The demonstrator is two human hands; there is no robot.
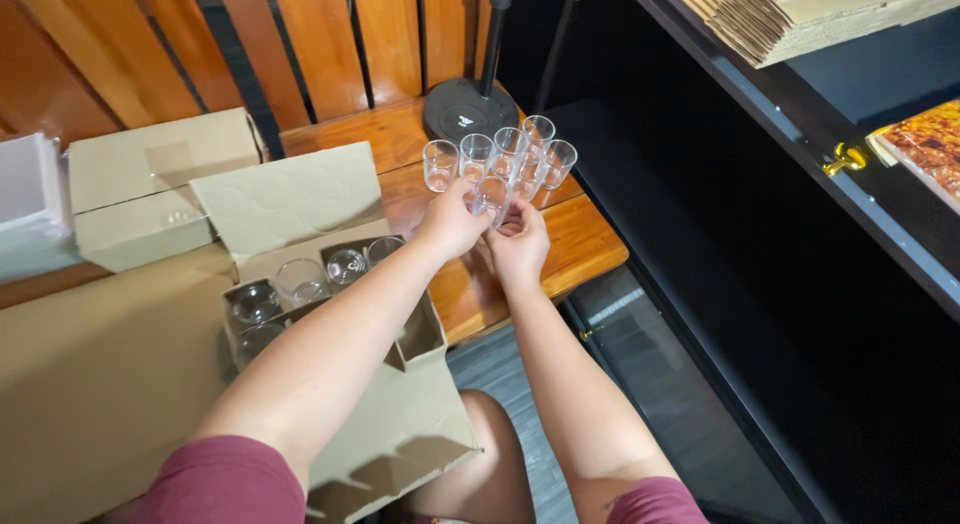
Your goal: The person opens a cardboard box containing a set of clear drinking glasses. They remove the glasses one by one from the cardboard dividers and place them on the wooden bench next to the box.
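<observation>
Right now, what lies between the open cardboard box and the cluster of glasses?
In the head view, only bare wooden tabletop separates the cardboard box from the glasses, crossed above by both forearms.

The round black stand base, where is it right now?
In the head view, the round black stand base sits at the far edge of the wooden table, just behind the cluster of clear drinking glasses and against the wooden slat wall.

Short maroon sleeves cover both upper arms; forearms, left hand [452, 222] and right hand [518, 246] are bare.
</observation>
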